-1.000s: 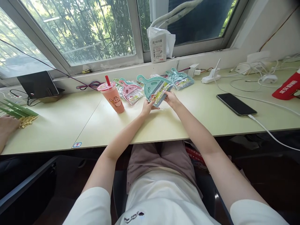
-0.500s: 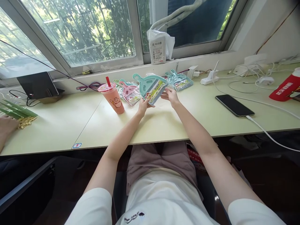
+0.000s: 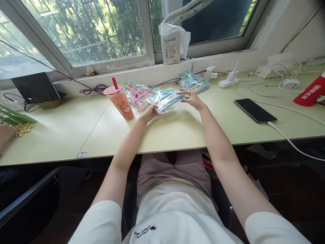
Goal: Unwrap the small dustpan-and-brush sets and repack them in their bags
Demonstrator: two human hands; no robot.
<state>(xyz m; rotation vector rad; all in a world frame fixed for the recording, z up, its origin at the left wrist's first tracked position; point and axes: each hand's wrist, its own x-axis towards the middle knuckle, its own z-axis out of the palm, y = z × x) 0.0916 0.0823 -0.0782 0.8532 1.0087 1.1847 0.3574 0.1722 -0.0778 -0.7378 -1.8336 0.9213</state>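
Note:
A teal mini dustpan and brush set (image 3: 166,101) in clear plastic wrap is tilted low over the desk. My left hand (image 3: 150,113) grips its near left corner, fingers closed on the wrap. At the right end, my right hand (image 3: 192,98) has its fingers around the packet's edge. Just behind on the left are several wrapped pink and green dustpan sets (image 3: 141,96), partly overlapped by the held one. More teal wrapped sets (image 3: 194,82) lie behind my right hand, against the wall.
An orange drink cup (image 3: 121,103) with a red straw stands left of my left hand. A phone (image 3: 255,110) with a white cable lies at right, near a power strip (image 3: 228,80) and red bottle (image 3: 309,91). At far left, another person's hand (image 3: 6,134) is beside small yellowish pieces (image 3: 24,129).
The teal dustpan set has come down and tipped flatter, with both hands still on it. My right hand has shifted slightly right, my left slightly left.

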